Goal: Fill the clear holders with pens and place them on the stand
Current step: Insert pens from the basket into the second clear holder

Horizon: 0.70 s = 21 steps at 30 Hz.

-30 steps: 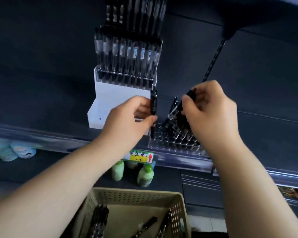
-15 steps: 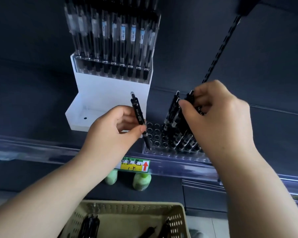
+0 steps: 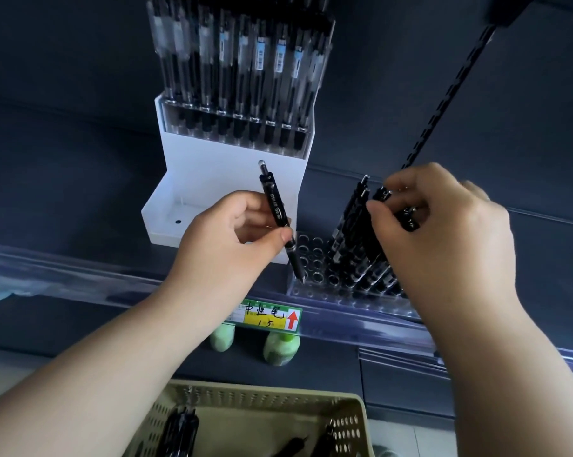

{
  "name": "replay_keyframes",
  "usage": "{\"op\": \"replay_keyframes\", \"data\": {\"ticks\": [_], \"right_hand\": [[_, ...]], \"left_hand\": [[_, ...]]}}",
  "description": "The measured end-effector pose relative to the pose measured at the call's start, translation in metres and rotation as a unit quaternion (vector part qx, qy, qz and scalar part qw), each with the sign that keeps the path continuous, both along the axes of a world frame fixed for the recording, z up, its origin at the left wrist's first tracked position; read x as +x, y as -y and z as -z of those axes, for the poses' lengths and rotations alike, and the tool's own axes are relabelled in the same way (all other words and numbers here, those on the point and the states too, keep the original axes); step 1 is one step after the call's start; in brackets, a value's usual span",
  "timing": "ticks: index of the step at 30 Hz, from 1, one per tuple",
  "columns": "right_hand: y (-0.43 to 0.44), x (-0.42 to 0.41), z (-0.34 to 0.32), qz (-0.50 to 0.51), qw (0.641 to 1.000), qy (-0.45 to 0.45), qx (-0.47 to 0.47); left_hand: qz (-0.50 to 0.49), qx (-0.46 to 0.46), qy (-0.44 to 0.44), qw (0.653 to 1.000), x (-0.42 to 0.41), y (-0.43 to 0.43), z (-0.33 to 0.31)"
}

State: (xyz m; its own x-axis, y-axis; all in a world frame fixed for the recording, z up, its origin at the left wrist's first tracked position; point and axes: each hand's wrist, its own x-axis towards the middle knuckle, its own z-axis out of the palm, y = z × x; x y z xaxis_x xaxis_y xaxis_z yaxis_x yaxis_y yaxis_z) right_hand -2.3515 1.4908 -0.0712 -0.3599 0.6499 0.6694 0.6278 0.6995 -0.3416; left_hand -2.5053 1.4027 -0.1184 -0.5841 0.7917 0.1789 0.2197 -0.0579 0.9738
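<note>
Left hand pinches one black pen between thumb and fingers, tip down. Below the pinch, the tip meets the left edge of the clear holder. Right hand curls round a bundle of pens leaning in that holder. White stand sits just behind the left hand

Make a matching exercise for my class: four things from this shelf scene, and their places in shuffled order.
Things: 1 single pen; 2 clear holder; 3 basket; 4 price label.
Places: A on the shelf rail; B pinched in the left hand; C at the bottom of the view; D right of the white stand, partly filled with pens.
Pairs: 1-B; 2-D; 3-C; 4-A.
</note>
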Motion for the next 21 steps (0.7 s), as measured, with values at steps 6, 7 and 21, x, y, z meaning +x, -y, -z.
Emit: {"op": "replay_keyframes", "data": {"ticks": [6,7,21], "right_hand": [[-0.002,0.003,0.004,-0.013,0.999,0.028,0.041],[-0.002,0.003,0.005,-0.015,0.998,0.032,0.042],[-0.004,0.006,0.003,-0.033,0.999,-0.008,0.041]], "left_hand": [[-0.002,0.004,0.005,1.0,0.001,-0.001,0.0],[-0.002,0.005,0.007,1.0,0.002,-0.001,0.0],[0.055,0.062,-0.105,0.991,0.034,-0.025,0.001]]}}
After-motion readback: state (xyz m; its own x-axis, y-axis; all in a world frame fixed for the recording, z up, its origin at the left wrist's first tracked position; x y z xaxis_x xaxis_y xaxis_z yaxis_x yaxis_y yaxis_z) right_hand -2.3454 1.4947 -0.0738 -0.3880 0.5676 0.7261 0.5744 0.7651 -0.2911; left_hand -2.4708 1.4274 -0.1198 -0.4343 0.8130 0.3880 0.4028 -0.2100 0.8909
